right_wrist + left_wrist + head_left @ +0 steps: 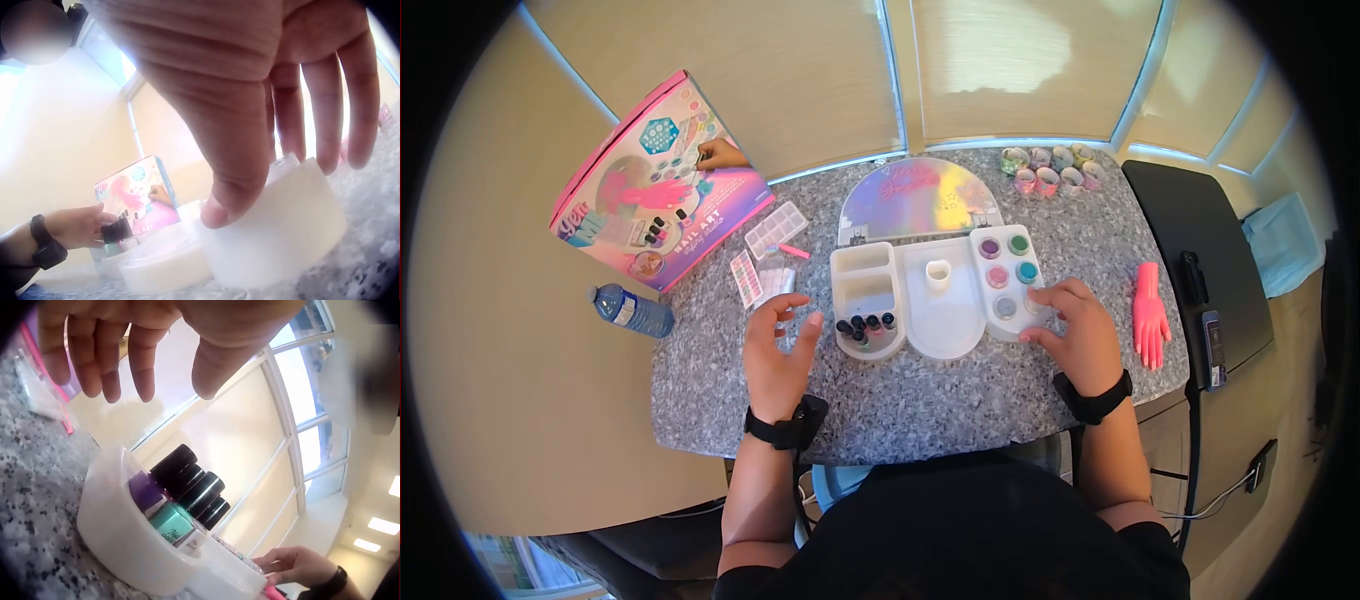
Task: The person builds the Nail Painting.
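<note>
A white nail-station tray (917, 330) lies on the counter, a rainbow-sheen arched panel (920, 200) at its back. My left hand (778, 350) hovers beside the tray's left end, fingers spread and holding nothing. Nearby, several black-capped nail polish bottles (862, 328) stand in the front left compartment; purple and teal ones (173, 525) show in the left wrist view. My right hand (1080, 325) is at the tray's right section, thumb against its front edge (275, 231) and fingers extended over its far side. Purple, green, pink, teal and silver glitter pots (997, 275) sit there; the hand hides the front right corner.
A nail art box (665, 190) and a water bottle (632, 310) stand left. An organizer case (776, 230), a pink stick (794, 251) and a nail sheet (745, 278) lie nearby. Several patterned rolls (1048, 180) stand back right, and a pink model hand (1150, 315) lies right.
</note>
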A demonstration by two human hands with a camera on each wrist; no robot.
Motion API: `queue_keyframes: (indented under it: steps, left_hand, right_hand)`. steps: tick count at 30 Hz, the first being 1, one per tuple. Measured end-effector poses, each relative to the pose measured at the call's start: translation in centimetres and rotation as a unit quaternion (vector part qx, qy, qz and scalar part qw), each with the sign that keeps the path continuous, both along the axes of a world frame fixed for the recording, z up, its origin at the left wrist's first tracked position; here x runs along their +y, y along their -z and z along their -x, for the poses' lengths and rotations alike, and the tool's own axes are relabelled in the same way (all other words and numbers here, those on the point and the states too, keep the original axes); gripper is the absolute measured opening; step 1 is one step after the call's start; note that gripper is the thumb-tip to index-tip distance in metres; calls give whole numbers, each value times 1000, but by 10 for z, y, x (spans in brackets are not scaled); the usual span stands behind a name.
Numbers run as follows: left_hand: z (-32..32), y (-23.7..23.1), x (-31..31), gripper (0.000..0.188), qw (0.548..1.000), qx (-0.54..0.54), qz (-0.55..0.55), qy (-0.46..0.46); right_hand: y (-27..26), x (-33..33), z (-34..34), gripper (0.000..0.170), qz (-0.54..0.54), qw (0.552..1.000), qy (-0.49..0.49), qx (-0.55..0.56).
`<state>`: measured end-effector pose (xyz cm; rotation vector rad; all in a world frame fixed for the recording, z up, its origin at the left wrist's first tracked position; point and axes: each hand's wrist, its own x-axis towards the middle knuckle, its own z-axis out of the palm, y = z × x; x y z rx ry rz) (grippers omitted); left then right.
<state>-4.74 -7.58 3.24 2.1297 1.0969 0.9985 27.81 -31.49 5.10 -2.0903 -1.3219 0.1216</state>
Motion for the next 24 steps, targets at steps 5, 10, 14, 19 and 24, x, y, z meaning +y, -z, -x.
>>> queue_keyframes:
  steps: [5,10,14,19,24]
  left_hand:
    - [8,13,8,39,977,-93,181,61]
    - [10,7,0,44,947,-169,258,89]
    - [23,0,-7,41,956,-178,224,68]
    - [35,-3,-25,32,961,-169,211,55]
    - [40,0,-48,23,951,-126,279,49]
  right_hand:
    - [0,4,-6,53,-18,999,-38,-12]
    - [-15,17,-14,38,26,995,-84,-36]
    - [-32,61,-83,26,-42,994,-37,-96]
    - [-8,142,-197,21,5,993,-9,-121]
    - [-5,202,-199,23,203,956,115,-176]
